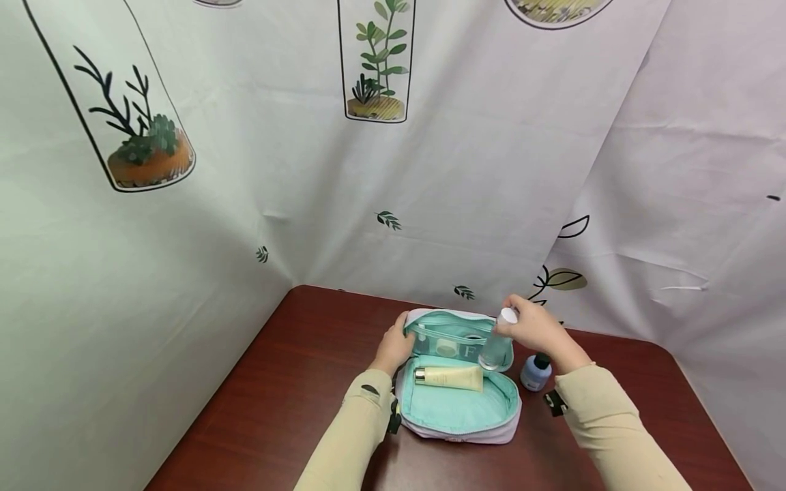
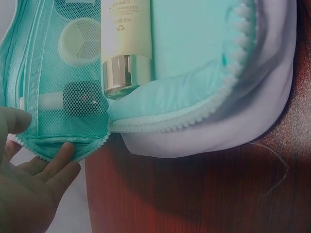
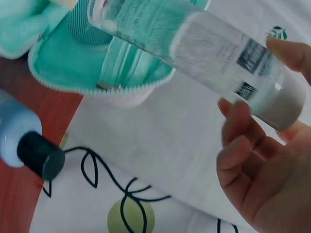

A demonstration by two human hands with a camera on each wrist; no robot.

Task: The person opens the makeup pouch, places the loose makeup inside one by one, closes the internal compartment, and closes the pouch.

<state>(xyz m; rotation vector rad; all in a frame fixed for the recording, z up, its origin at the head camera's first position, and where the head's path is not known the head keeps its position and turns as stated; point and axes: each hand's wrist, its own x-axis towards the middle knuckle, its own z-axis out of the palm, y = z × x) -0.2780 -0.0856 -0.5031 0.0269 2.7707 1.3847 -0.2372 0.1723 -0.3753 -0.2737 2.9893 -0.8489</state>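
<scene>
My right hand (image 1: 533, 330) grips a clear bottle (image 3: 194, 53) by its white-capped end and holds it slanted over the right side of an open toiletry bag (image 1: 457, 410). The bag is pale lilac outside and mint green inside. At the left edge of its raised lid, my left hand (image 1: 393, 346) holds on, thumb on the inner side in the left wrist view. A cream-coloured tube (image 1: 451, 378) with a shiny gold cap lies across the base of the bag. Behind the lid's mesh pocket (image 2: 73, 73) are a round pale container and a dark-capped item.
A blue bottle (image 1: 535, 373) with a black cap stands on the brown table (image 1: 295, 409), just right of the bag. White cloth (image 1: 467, 170) printed with plants hangs behind the table and along its left side.
</scene>
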